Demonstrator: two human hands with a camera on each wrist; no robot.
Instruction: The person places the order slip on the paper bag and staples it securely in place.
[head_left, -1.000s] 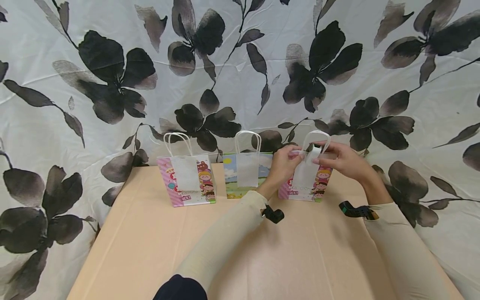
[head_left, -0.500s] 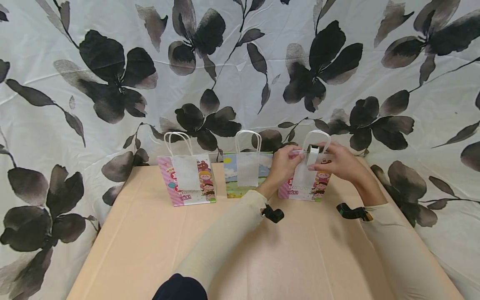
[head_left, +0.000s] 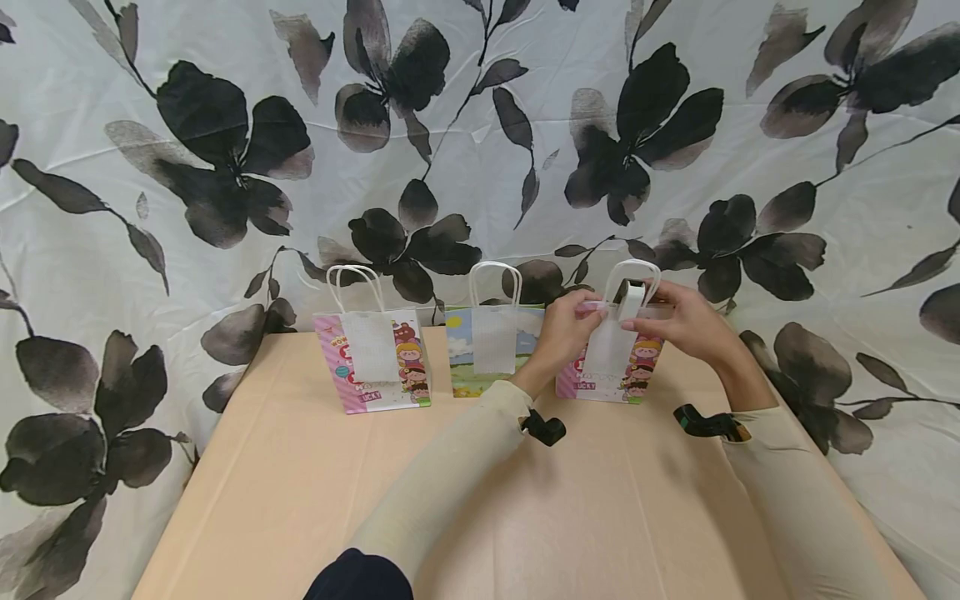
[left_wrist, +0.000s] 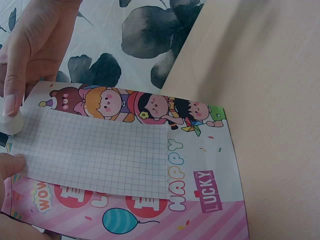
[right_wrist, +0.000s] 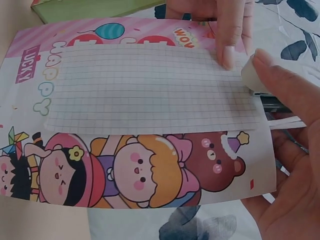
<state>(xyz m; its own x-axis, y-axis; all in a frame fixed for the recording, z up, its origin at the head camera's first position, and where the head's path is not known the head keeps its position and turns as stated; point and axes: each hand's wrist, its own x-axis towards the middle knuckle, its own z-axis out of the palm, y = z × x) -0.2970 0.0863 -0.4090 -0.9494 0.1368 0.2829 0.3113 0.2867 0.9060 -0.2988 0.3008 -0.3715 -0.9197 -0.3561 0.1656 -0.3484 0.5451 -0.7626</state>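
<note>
A pink and white paper gift bag (head_left: 647,367) with cartoon figures stands upright at the right of the row. A strip of white grid paper (right_wrist: 150,90) lies flat along its front, reaching up to the top edge. My left hand (head_left: 564,329) pinches the bag's top edge beside the paper, thumb in front. In my right hand (head_left: 688,321) is a small white-and-black stapler (head_left: 632,298), set over the bag's top edge between the white handles. In the right wrist view my right thumb (right_wrist: 285,85) presses the stapler's white end, while the other fingers sit behind the bag.
To the left stand a blue-and-green landscape paper bag (head_left: 461,350) and another pink cartoon bag (head_left: 416,400), each with white paper on its front. They sit near the back of the tan table (head_left: 300,500). A floral cloth (head_left: 510,192) hangs behind.
My right hand shifted slightly left as its fingers squeezed the stapler, then eased back a little, the stapler's white top tilting up. My left hand stays on the bag.
</note>
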